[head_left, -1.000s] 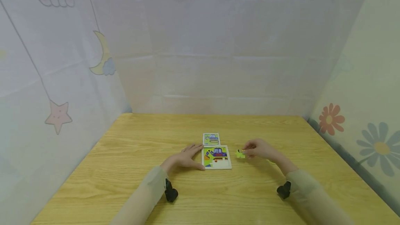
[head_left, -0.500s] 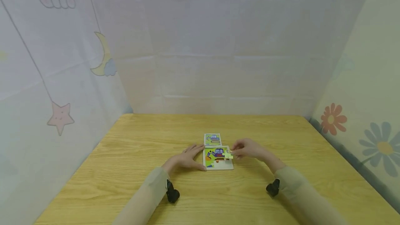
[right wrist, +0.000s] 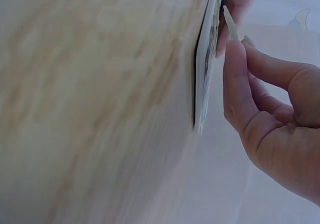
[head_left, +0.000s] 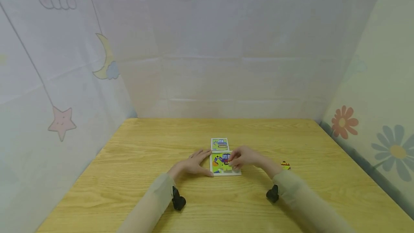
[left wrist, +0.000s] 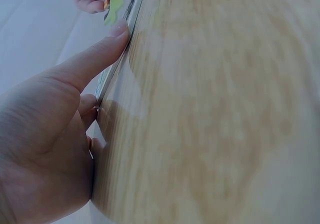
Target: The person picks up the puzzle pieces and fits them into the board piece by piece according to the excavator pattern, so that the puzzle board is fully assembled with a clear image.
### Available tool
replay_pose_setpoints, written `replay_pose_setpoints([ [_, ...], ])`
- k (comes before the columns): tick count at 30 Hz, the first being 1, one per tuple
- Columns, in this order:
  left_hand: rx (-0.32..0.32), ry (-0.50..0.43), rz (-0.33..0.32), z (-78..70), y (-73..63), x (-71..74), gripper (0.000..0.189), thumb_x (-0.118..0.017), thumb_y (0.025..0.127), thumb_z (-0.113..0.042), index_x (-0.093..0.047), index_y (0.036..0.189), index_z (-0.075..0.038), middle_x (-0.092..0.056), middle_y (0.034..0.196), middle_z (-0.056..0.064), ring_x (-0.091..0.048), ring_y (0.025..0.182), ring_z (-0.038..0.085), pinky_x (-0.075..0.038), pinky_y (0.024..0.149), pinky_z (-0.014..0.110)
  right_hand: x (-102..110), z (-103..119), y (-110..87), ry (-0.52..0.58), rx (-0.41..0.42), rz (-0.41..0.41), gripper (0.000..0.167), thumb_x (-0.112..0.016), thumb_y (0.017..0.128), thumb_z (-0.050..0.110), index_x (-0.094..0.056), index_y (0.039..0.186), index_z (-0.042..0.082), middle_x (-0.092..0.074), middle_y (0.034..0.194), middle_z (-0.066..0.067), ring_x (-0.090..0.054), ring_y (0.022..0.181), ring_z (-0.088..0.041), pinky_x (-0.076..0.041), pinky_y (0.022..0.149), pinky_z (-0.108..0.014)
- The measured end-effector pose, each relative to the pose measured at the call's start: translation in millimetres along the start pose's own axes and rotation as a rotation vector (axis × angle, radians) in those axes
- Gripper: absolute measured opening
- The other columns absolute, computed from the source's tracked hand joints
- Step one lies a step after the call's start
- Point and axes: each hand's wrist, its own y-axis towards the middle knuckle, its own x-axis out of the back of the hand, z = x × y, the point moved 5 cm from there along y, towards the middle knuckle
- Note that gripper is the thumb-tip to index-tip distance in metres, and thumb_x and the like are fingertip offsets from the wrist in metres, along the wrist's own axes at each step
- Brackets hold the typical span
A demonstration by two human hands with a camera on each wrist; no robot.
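A square puzzle board (head_left: 226, 174) with a white frame lies on the table, its picture a blue excavator on green. Along the board's left side rests my left hand (head_left: 193, 164), thumb at the near corner and fingers at the far corner. The thumb (left wrist: 102, 49) is stretched along the edge in the left wrist view. Over the board's right part, my right hand (head_left: 244, 156) pinches a green puzzle piece (left wrist: 116, 4) between thumb and fingers. In the right wrist view the piece (right wrist: 230, 23) is tilted and raised off the board's surface.
Behind the board lies a smaller picture card (head_left: 220, 144) with the same excavator. One loose yellow-and-red puzzle piece (head_left: 285, 165) lies to the right, beyond the right wrist. The wooden table (head_left: 155, 132) meets cloth-covered walls at the back and sides.
My right hand has carried the green piece leftward from the table beside the board to above it. The loose piece at the right has come into sight. My left hand stays at the board.
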Motion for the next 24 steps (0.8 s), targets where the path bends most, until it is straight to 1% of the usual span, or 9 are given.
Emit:
replay_pose_setpoints([
  [5,-0.006,0.001,0.0,1.2,0.3,-0.6,0.094,-0.067,0.08,-0.053,-0.017,0.152,-0.019,-0.01,0.158,0.008,0.0,0.145,0.033,-0.008,0.113,0.06,-7.6,1.3,2.8,-0.014,-0.022,0.01,0.016,-0.07,0.085,0.014,-0.065,0.091,0.001,-0.067,0.08,-0.007,-0.063,0.066,-0.013,-0.056,0.062,-0.03],
  [9,-0.009,0.0,-0.001,2.3,0.3,-0.4,0.093,-0.067,0.08,-0.053,-0.018,0.152,-0.019,-0.011,0.159,0.006,0.0,0.146,0.032,-0.007,0.113,0.06,-11.2,0.6,5.4,-0.04,-0.053,-0.008,0.013,-0.07,0.084,0.014,-0.066,0.088,0.002,-0.066,0.078,-0.006,-0.062,0.064,-0.013,-0.056,0.061,-0.029],
  [17,0.002,-0.003,0.001,1.0,-0.4,0.6,0.094,-0.068,0.08,-0.052,-0.017,0.152,-0.019,-0.009,0.158,0.01,0.0,0.145,0.033,-0.007,0.113,0.06,-13.2,-1.5,9.9,-0.055,-0.11,-0.05,0.013,-0.07,0.083,0.015,-0.065,0.081,0.003,-0.064,0.075,-0.006,-0.062,0.059,-0.013,-0.056,0.058,-0.026],
  [21,0.004,-0.005,0.003,0.8,0.0,0.5,0.094,-0.068,0.08,-0.052,-0.016,0.152,-0.019,-0.01,0.159,0.008,0.0,0.146,0.032,-0.006,0.113,0.06,-14.5,1.0,9.2,-0.09,-0.13,-0.072,0.015,-0.072,0.083,0.016,-0.064,0.078,0.004,-0.064,0.073,-0.005,-0.059,0.056,-0.012,-0.054,0.055,-0.025],
  [24,0.005,-0.005,0.007,0.8,-0.1,-0.1,0.093,-0.067,0.081,-0.052,-0.017,0.152,-0.019,-0.01,0.159,0.006,0.001,0.146,0.031,-0.007,0.114,0.06,-15.0,3.6,8.0,-0.14,-0.133,-0.083,0.016,-0.072,0.082,0.017,-0.064,0.076,0.005,-0.062,0.072,-0.002,-0.056,0.057,-0.011,-0.051,0.054,-0.024],
])
